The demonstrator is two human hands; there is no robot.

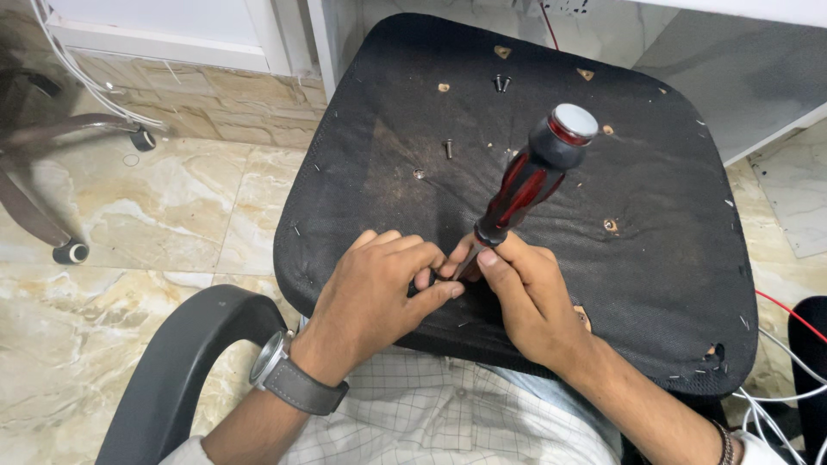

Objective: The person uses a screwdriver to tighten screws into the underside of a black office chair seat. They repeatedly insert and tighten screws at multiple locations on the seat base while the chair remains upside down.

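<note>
Red-black screwdriver (527,185) pinched low in right hand (530,301), left hand (379,284) touching its shaft

Head view, single camera: worn on the person's head, facing steeply down and slightly forward. Close range, the upturned chair seat (534,172) filling the middle of frame (near edge over the lap). Marble floor (155,215) at left, white furniture along the far edge.

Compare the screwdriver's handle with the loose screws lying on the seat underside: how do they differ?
The screwdriver is large, red and black, tilted, and gripped low by the right hand. The loose screws are tiny, grey, lie flat and are untouched. Both sit over the black seat underside.
</note>
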